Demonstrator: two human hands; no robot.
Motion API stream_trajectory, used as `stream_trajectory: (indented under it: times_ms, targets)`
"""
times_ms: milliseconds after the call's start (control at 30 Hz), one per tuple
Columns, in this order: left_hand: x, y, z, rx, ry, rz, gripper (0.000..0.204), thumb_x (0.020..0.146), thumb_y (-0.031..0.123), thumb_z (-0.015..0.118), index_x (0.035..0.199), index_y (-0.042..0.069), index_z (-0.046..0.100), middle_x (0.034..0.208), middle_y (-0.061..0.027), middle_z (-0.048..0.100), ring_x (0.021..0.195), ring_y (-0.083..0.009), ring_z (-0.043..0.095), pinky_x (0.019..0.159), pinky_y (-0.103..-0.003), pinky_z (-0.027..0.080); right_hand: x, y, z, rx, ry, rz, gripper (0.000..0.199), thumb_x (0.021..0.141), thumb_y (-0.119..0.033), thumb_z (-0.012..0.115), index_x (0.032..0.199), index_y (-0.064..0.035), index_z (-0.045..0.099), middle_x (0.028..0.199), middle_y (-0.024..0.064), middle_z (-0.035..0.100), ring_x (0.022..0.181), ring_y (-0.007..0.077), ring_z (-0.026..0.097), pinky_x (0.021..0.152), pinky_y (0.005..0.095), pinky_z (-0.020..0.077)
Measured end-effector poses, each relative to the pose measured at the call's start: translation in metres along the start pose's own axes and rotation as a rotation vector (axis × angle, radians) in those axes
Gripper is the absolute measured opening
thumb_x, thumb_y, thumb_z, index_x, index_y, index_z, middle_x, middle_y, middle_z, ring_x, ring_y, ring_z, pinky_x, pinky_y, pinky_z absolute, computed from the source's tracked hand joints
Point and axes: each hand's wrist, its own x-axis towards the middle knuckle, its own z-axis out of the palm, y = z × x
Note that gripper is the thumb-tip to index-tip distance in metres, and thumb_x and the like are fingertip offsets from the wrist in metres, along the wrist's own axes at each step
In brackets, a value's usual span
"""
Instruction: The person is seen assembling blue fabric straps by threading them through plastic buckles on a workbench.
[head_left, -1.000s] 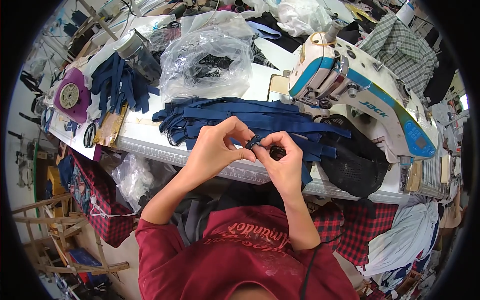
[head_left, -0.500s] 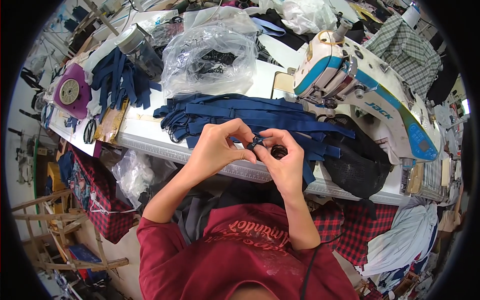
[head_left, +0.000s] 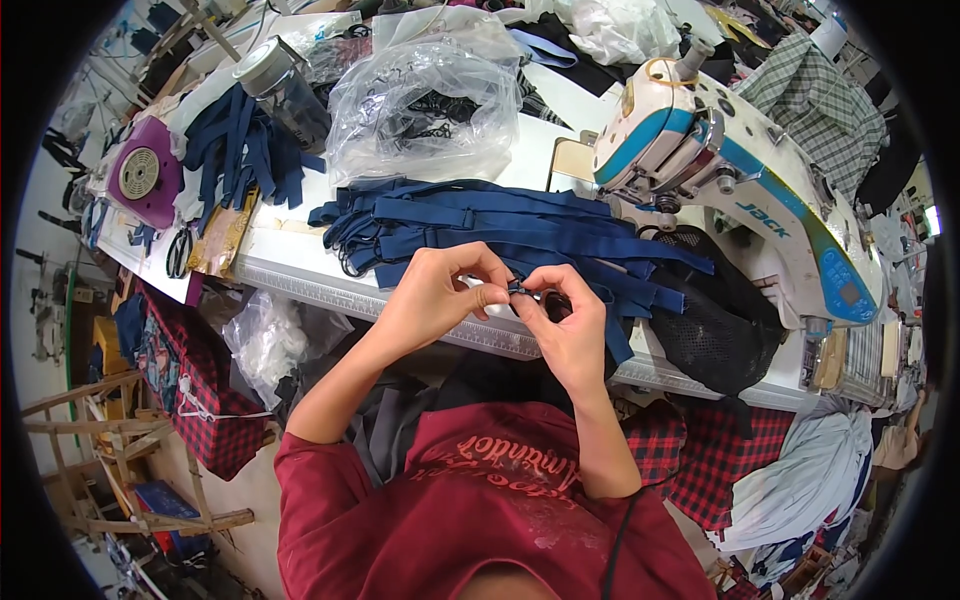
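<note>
Both hands meet in front of the table's edge around a small black piece (head_left: 518, 288), partly covered by fingers, with a dark blue bit at it; its kind is too small to tell. My left hand (head_left: 432, 302) has thumb and forefinger pinched at its left side. From the right, my right hand (head_left: 572, 335) grips it between thumb and forefinger. Dark, shiny, curved items (head_left: 553, 300) show inside the right hand's curled fingers. Just beyond the hands lies a pile of navy fabric straps (head_left: 470, 215), some with dark slider buckles.
A white and blue sewing machine (head_left: 740, 180) stands at the right, a black mesh bag (head_left: 710, 335) below it. Behind the straps sits a clear plastic bag (head_left: 420, 110) of black pieces. At left are a jar (head_left: 283, 90), more navy straps (head_left: 235, 145) and a purple device (head_left: 145, 178).
The left thumb and forefinger have shifted and drawn closer together at the small black piece. The right hand keeps its grip almost in place. The head view has shifted slightly.
</note>
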Motion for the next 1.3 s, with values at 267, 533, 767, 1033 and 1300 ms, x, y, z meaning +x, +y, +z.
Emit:
stream_trajectory:
  times_ms: [267,533,767,1033,1300]
  targets:
    - [-0.004,0.001,0.004,-0.012,0.004,0.049,0.003,0.084,-0.003,0.052,0.082,-0.004,0.05,0.076,-0.005,0.057,0.067,-0.0105,0.056,0.058,-0.025,0.051,-0.002,0.0,0.001,0.022,-0.042,0.003,0.016,0.074,-0.003,0.068,0.086,-0.0002,0.056,0.074,-0.0007,0.057,0.058,0.002,0.042,0.051,0.018,0.0341]
    - [-0.005,-0.011,0.004,-0.181,-0.062,0.046,0.004,0.088,0.0,0.049,0.087,0.0,0.045,0.09,-0.007,0.054,0.069,-0.0092,0.052,0.064,-0.023,0.047,-0.007,0.007,-0.001,0.048,-0.089,0.05,0.02,0.073,-0.004,0.069,0.087,-0.0013,0.056,0.076,-0.0003,0.057,0.054,0.0015,0.04,0.049,0.0176,0.0326]
    - [-0.008,-0.004,0.011,0.047,0.113,0.201,0.005,0.084,-0.004,0.053,0.083,-0.003,0.047,0.076,-0.0074,0.056,0.061,-0.0123,0.054,0.056,-0.025,0.046,-0.005,0.005,0.005,0.026,-0.052,-0.042,0.018,0.074,-0.005,0.069,0.086,-0.0007,0.057,0.076,0.0009,0.057,0.054,0.0019,0.041,0.047,0.0173,0.0318]
    - [-0.013,-0.004,0.017,0.29,0.284,0.402,0.017,0.078,-0.003,0.061,0.095,-0.001,0.058,0.082,-0.0117,0.064,0.069,-0.0195,0.062,0.061,-0.028,0.05,-0.002,0.005,0.008,-0.001,0.058,-0.135,0.015,0.07,0.001,0.066,0.08,-0.0007,0.055,0.083,0.0038,0.052,0.059,0.005,0.044,0.044,0.0185,0.0332]
    - [-0.022,0.007,0.016,0.304,0.208,0.28,0.017,0.076,-0.002,0.063,0.092,0.0,0.067,0.084,-0.0122,0.066,0.076,-0.0226,0.065,0.067,-0.029,0.051,-0.003,0.008,0.012,-0.034,0.054,-0.079,0.018,0.066,0.005,0.062,0.08,-0.0012,0.051,0.08,0.0037,0.054,0.056,0.0053,0.044,0.044,0.0195,0.0346]
